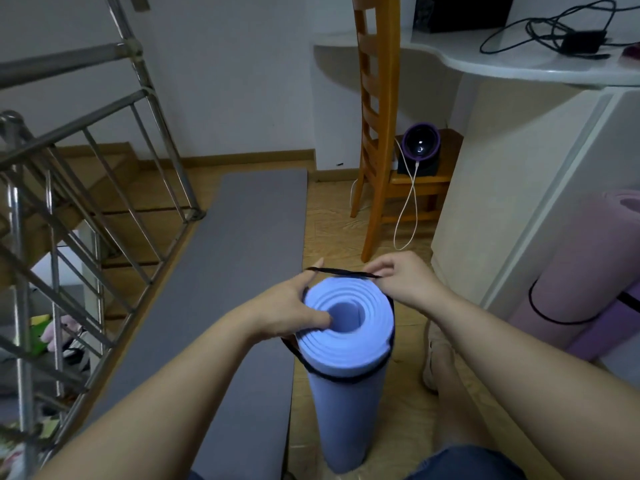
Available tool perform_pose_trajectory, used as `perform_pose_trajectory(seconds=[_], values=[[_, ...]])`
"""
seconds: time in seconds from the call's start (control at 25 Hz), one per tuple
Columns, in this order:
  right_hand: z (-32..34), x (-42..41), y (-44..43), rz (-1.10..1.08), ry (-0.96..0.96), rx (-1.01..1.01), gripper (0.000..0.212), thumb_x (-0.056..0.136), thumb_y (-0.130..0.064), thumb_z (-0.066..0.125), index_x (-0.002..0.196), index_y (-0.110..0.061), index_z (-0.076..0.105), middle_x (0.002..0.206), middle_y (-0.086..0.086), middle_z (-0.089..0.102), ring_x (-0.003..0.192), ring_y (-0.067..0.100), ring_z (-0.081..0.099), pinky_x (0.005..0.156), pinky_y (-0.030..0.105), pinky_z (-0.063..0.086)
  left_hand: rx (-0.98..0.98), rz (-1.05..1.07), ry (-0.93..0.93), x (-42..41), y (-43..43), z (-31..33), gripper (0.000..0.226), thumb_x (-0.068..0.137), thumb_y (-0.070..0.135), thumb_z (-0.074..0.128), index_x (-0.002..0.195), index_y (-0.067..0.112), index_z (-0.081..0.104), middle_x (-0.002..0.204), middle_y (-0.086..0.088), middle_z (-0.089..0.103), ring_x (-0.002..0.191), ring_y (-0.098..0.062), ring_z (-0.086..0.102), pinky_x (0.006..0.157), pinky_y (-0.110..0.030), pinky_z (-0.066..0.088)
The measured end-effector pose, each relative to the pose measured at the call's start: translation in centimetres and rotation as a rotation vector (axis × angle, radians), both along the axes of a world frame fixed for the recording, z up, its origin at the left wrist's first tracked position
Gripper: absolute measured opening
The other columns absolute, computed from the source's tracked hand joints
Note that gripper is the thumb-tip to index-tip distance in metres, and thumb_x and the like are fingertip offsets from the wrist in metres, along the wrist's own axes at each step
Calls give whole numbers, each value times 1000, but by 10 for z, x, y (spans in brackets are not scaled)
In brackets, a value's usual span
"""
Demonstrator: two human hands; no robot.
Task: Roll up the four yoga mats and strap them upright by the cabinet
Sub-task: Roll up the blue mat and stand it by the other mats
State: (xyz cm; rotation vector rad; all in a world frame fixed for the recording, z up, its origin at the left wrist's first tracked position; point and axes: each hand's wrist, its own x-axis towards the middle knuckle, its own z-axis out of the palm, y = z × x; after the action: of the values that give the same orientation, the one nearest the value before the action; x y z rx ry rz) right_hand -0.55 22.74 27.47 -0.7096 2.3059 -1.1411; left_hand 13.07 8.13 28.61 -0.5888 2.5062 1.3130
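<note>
1 blue yoga mat (346, 410) is standing between grey mat (242, 254) and cabinet (519, 202), left hand (291, 313) gripping its rim, right hand (405, 278) pinching its strap (341, 271).

Dim, soft indoor light, wide-angle view.
The railing (69, 64) bows at the left edge, the white table (450, 50) top shows faint sheen, shadows are weak, and the whole frame is slightly soft.
</note>
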Motion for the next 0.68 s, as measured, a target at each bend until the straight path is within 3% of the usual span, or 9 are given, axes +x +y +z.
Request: perform_pose_trajectory(seconds=[0.12, 0.2, 0.24, 0.32, 0.4, 0.44, 0.56, 0.68], values=[[6, -14, -26, 64, -28, 45, 23, 78, -12, 75, 101, -15, 70, 92, -3, 68, 86, 11, 64, 67, 22, 47, -108, -45, -1, -3, 11, -1, 104, 76, 25, 69, 150, 42, -3, 99, 4, 61, 78, -12, 67, 60, -24, 55], [-5, -20, -27, 48, -11, 107, 15, 79, -12, 74, 94, -12, 73, 85, -3, 66, 75, 9, 61, 63, 17, 48, -108, 58, 16, -2, 3, -2, 80, 79, 24, 65, 148, 28, 26, 94, 6, 64, 73, -8, 66, 57, -23, 53], [-13, -20, -23, 28, -16, 130, 5, 81, -10, 71, 86, -11, 73, 78, -1, 65, 64, 7, 57, 54, 14, 45, -29, 121, 27, 1, -2, -5, 59, 82, 24, 63, 139, 23, 44, 89, 6, 66, 71, -6, 66, 57, -23, 54], [-39, -17, -9, -36, -70, 166, 22, 85, -5, 62, 63, -11, 64, 59, 1, 56, 48, 9, 43, 41, 16, 35, 314, 262, -18, 11, -3, -13, 41, 87, 44, 61, 124, 25, 58, 94, 5, 70, 83, -8, 67, 69, -32, 59], [-63, -8, 9, -92, -209, 142, 34, 85, 0, 57, 54, -14, 54, 54, 3, 48, 47, 13, 37, 45, 22, 32, 614, 332, -38, 19, 3, -31, 66, 77, 80, 43, 124, 36, 59, 116, 5, 68, 110, -15, 60, 84, -46, 56], [-73, -4, 17, -122, -267, 117, 36, 85, 1, 57, 53, -15, 54, 54, 5, 48, 47, 15, 37, 47, 23, 33, 727, 350, -26, 21, 8, -43, 76, 71, 87, 30, 125, 42, 58, 126, 6, 63, 119, -18, 55, 88, -52, 52], [-99, 8, 40, -173, -293, 99, 34, 87, 4, 54, 58, -11, 61, 56, 6, 52, 43, 13, 44, 42, 19, 39, 852, 414, -10, 26, 21, -84, 74, 77, 85, 17, 130, 47, 52, 139, 5, 53, 129, -26, 45, 90, -64, 46], [-126, 18, 48, -197, -350, 124, 15, 88, 3, 55, 95, 4, 68, 68, 10, 57, 38, 8, 50, 35, 13, 36, 710, 456, 107, 21, 22, -109, 33, 99, 53, 37, 126, 44, 54, 128, 7, 60, 123, -25, 51, 73, -56, 56]])
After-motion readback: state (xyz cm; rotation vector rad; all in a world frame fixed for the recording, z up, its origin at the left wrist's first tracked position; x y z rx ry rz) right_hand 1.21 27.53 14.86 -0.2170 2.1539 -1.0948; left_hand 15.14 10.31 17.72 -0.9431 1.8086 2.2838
